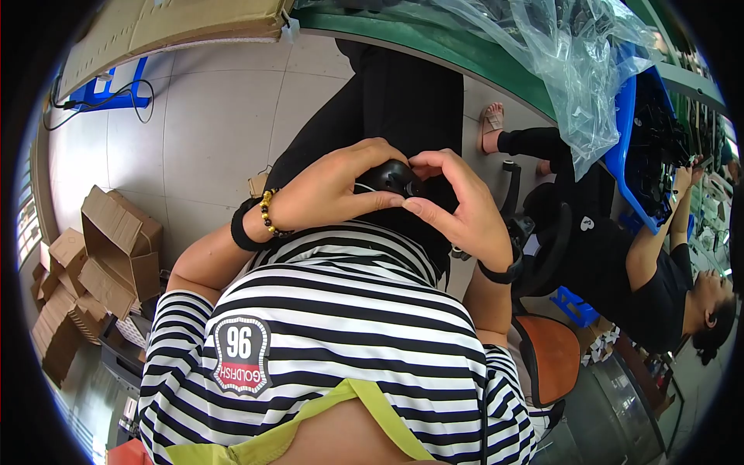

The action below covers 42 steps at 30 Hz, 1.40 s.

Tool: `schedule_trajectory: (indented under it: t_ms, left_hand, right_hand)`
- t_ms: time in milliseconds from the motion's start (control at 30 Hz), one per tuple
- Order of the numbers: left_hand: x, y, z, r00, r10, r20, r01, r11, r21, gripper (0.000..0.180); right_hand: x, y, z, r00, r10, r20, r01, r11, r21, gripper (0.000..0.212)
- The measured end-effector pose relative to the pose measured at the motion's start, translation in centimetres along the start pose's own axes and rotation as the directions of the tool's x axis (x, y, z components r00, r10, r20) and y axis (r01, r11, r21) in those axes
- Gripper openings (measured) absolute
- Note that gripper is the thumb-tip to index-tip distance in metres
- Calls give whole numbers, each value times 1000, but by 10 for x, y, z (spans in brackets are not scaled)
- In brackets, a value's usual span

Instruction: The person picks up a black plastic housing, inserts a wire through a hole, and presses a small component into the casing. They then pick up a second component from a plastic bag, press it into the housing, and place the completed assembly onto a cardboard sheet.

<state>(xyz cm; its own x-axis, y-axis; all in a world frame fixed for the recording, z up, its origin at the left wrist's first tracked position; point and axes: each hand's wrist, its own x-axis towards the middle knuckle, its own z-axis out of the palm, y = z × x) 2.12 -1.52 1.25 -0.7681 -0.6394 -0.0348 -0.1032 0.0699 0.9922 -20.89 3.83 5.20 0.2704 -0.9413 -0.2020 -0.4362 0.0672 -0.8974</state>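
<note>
Above my lap I hold a small, glossy black rounded object (398,178) that looks like a plastic shell; its exact kind cannot be made out. My left hand (347,184) is wrapped over its left side, fingers curled on top and thumb along the near edge. From the other side my right hand (459,200) grips it between bent fingers and thumb. Both thumb tips meet at the object's near edge. Part of it is covered by my fingers.
A green-edged table (496,74) runs across the far side, with clear plastic bags (554,70) hanging over it. To the right, a co-worker (647,291) reaches into a blue bin (618,159) of black parts. Cardboard boxes (116,244) are piled at left; an orange-seated chair (549,360) stands at right.
</note>
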Motion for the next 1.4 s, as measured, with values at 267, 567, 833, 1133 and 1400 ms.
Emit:
schedule_trajectory:
  t_ms: [267,567,833,1133,1400]
  left_hand:
    - [0,4,0,999,-37,6,37,999,-4,36]
    - [0,2,-1,999,-42,13,42,999,15,38]
    - [1,4,-1,998,-57,22,57,998,-8,38]
    - [2,4,-2,999,-47,12,47,999,7,40]
    - [2,4,-4,998,-53,13,53,998,27,41]
  right_hand:
    - [-1,1,0,1000,23,0,-23,1000,19,38]
    - [-1,-2,-1,1000,5,23,-5,1000,-5,40]
    - [0,-4,2,998,56,18,-55,997,-49,40]
    - [1,-6,5,997,70,-28,-72,995,-71,40]
    - [1,-4,5,997,51,-61,-52,999,-12,41]
